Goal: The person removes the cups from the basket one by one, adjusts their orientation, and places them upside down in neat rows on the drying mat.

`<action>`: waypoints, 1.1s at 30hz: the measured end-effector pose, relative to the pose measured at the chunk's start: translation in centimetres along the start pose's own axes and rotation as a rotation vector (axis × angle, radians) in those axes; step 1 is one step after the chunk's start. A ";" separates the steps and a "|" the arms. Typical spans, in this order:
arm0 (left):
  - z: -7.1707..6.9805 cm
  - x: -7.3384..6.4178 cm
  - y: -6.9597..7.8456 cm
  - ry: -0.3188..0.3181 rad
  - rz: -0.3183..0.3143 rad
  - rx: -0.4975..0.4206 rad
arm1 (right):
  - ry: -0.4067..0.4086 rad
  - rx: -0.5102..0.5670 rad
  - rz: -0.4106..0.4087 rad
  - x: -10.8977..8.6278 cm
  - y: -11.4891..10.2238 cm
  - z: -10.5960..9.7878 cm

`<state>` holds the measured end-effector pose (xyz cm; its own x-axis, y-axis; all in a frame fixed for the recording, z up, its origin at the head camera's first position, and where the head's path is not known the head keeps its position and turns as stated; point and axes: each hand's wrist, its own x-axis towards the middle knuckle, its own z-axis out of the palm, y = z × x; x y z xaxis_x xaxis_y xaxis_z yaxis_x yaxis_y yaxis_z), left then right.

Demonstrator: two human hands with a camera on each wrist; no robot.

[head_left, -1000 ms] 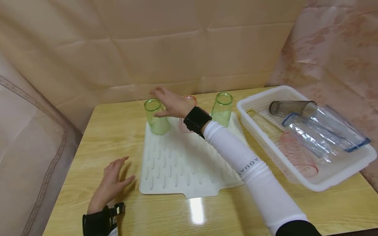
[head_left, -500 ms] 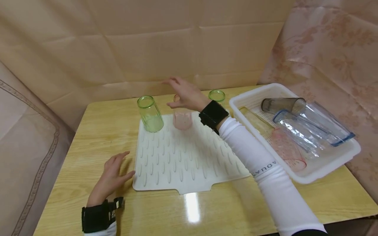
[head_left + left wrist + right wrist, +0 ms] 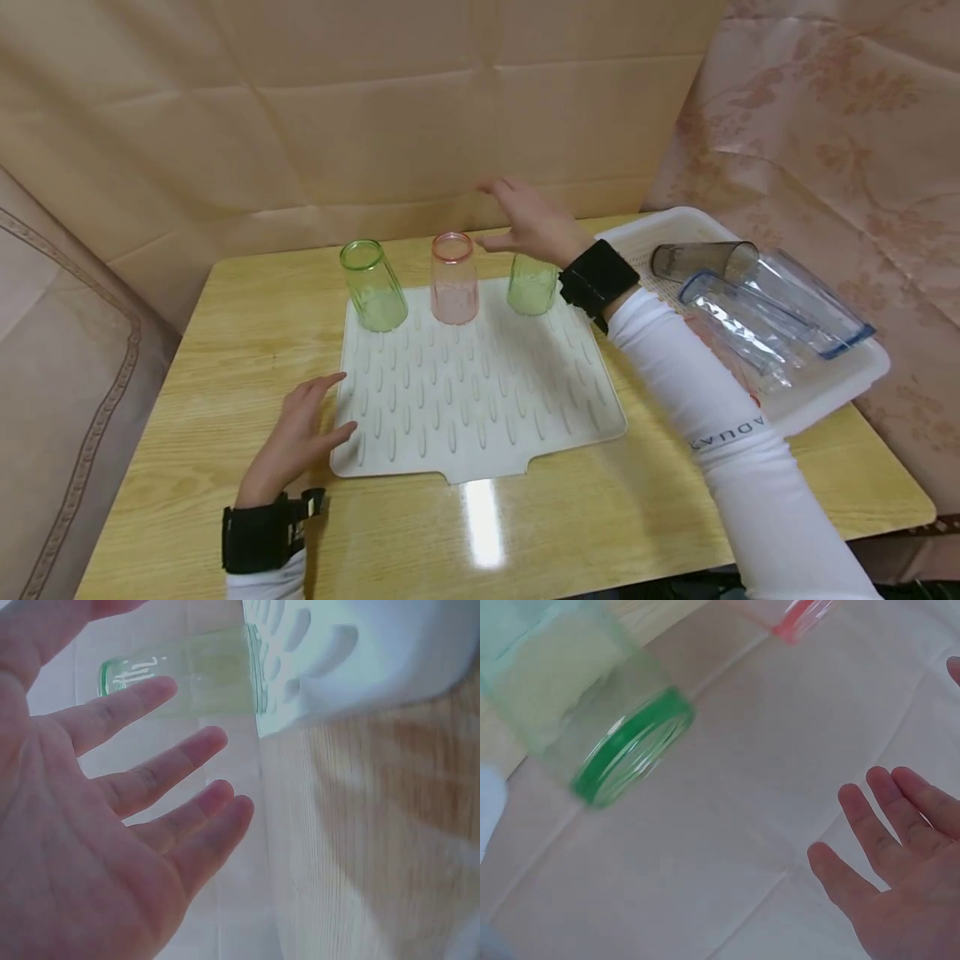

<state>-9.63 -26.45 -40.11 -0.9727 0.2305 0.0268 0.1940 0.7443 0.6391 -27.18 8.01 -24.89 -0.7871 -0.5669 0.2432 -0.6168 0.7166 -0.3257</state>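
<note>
Three ribbed drinking glasses stand in a row along the far edge of a white drying mat (image 3: 480,375): a green glass (image 3: 378,292) at the left, a pink glass (image 3: 454,283) in the middle and another green glass (image 3: 532,287) at the right. My right hand (image 3: 538,225), fingers spread and holding nothing, hovers over the right green glass and hides its top in the head view. In the right wrist view that glass's green rim (image 3: 634,750) shows apart from my fingers. My left hand (image 3: 300,433) is spread and bare of objects at the mat's left edge.
At the right a white plastic basket (image 3: 873,367) holds a dark grey glass (image 3: 701,260), clear glasses with blue rims (image 3: 742,325) and a pink one, partly hidden by my right sleeve (image 3: 690,383). A beige cloth (image 3: 375,108) hangs behind the wooden table (image 3: 247,333).
My right hand has moved right, from beside the left green glass, past the pink glass, to above the right green glass. My left hand stays near the mat. The head view has shifted slightly.
</note>
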 end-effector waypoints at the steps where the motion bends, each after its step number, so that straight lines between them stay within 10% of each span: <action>1: 0.1 0.2 0.1 -0.003 0.005 -0.002 | 0.000 -0.009 0.014 -0.4 0.3 -0.4; 33: 2.0 2.8 2.0 -0.034 0.106 -0.015 | -0.005 -0.092 0.317 -11.2 9.3 -6.8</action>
<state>-11.69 -23.02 -40.28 -0.9418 0.3289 0.0688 0.2934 0.7050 0.6457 -24.19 23.81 -24.47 -0.9401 -0.3114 0.1385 -0.3395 0.8913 -0.3006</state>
